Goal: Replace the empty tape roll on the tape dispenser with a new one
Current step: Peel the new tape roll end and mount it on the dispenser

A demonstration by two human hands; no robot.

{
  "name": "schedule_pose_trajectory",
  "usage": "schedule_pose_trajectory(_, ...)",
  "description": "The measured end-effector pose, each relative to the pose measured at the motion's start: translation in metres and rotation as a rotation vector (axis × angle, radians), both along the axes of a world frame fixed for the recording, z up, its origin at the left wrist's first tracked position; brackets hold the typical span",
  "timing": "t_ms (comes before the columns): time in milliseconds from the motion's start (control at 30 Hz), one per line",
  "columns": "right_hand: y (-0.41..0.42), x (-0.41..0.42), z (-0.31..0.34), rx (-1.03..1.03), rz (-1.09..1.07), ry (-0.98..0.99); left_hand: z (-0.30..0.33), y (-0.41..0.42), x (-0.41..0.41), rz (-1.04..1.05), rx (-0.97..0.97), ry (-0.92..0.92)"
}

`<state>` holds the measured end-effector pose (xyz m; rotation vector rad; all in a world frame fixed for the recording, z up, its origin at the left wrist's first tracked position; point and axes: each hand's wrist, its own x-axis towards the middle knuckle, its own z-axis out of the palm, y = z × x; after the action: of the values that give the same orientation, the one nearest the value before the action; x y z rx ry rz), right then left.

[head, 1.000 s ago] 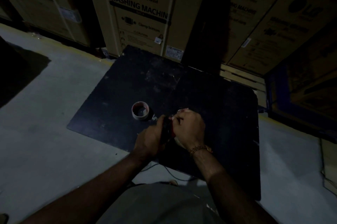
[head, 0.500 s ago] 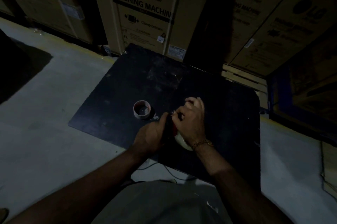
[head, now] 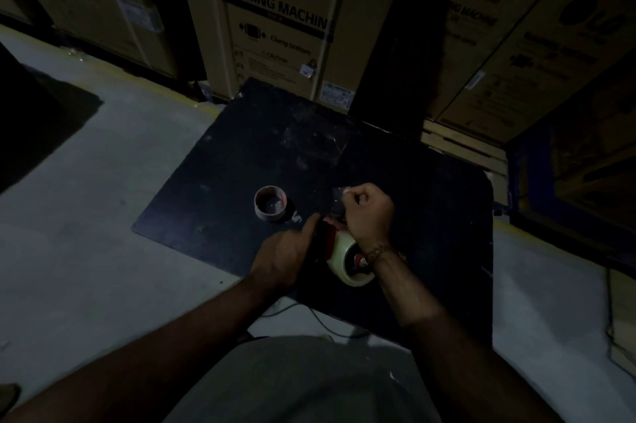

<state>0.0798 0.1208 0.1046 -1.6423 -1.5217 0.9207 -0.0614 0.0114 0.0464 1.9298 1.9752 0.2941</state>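
Low in the centre of the frame, a full cream-coloured roll of tape (head: 346,259) sits mounted on a dark tape dispenser with red parts (head: 325,238), resting on a scuffed black square board (head: 261,147) laid on the pale floor. The left hand (head: 287,252) is wrapped around the dispenser's body. Just above it, the right hand (head: 370,212), a gold bracelet (head: 378,250) at its wrist, has its fingers curled tight, seemingly pinching the clear tape end (head: 339,197), though the dim light blurs it. Left of the hands, apart from them, an empty reddish cardboard tape core (head: 271,203) stands on the board. Brown LG washing-machine cartons (head: 275,9) line the top of the frame.
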Motion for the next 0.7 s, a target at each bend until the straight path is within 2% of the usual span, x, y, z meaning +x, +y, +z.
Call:
schedule_pose_trajectory(167,0.008,-0.002,0.005,-0.167,-0.163,0.15,0.002,0.004,0.0,-0.016,0.026,0.091)
schedule_pose_trajectory(267,0.02,-0.002,0.012,-0.289,-0.328,0.398,0.005,0.001,0.003,-0.036,-0.002,0.084)
schedule_pose_trajectory(433,0.027,-0.002,0.021,-0.302,-0.409,0.466,0.02,-0.005,0.015,-0.02,0.04,0.068)
schedule_pose_trajectory(700,0.036,0.014,0.034,-0.371,-0.476,0.782,0.038,0.011,0.011,-0.034,0.094,0.071)
